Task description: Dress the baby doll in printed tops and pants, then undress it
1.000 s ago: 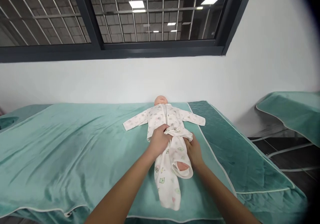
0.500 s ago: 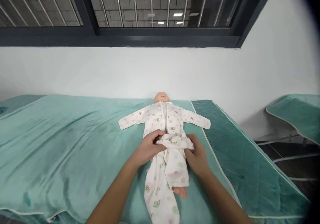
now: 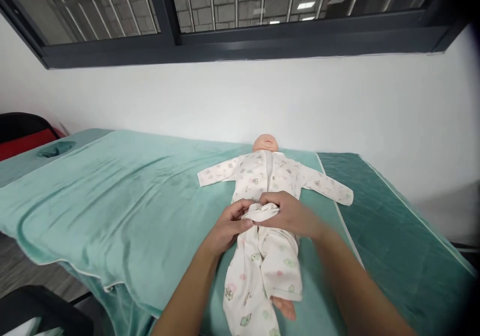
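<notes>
White printed cloth trousers (image 3: 283, 266) lie over the legs of the pink, smooth-headed doll (image 3: 265, 142) on the green velvety cover (image 3: 150, 196); only one foot (image 3: 285, 308) shows. Left hand (image 3: 226, 227) and right hand (image 3: 292, 216) pinch the bunched waistband (image 3: 261, 212), fingers nearly closed; it seems not yet flat.

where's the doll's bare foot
In the head view, low and right of centre, the bare foot pokes out of the trouser leg at picture right, below the right hand.
</notes>
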A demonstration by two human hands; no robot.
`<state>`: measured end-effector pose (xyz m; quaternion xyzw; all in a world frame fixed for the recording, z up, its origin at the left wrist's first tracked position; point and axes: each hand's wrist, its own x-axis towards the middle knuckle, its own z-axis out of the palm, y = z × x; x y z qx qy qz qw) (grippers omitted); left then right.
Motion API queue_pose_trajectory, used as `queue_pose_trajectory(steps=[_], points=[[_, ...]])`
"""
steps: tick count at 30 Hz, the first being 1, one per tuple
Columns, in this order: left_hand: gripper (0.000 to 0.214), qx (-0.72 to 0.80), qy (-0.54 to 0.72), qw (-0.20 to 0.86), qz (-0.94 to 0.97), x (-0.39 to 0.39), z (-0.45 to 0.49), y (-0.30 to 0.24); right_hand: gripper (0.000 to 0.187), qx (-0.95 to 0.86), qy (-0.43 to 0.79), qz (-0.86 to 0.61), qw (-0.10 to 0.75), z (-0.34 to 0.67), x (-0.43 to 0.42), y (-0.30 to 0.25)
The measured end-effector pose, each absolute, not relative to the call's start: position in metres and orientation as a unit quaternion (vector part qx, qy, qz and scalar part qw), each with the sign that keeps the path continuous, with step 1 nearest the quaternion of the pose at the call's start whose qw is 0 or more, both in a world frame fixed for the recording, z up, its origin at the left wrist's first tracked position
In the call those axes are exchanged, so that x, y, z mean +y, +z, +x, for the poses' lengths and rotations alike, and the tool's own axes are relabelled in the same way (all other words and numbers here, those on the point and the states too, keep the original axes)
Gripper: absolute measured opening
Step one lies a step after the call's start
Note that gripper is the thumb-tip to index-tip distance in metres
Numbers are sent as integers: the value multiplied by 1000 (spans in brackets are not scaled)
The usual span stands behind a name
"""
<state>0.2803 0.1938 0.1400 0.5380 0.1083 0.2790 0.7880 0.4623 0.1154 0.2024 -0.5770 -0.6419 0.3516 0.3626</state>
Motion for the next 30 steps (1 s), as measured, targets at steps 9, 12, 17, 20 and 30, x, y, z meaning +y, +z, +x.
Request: queue_pose_trajectory(steps=[9,12,17,20,30], points=[[45,99,215,769,593,196,282,148,26,-421,450,-477,627,464,114,168],[32,119,204,764,600,195,281,148,27,-378,514,-417,647,461,114,170],[25,141,184,765,601,192,280,144,23,-404,506,-433,628,461,115,170],[23,151,245,773,565,191,281,137,22,-444,508,-429,601,465,114,170],[21,196,345,818,417,187,283,136,44,-589,564,-424,393,462,107,186]])
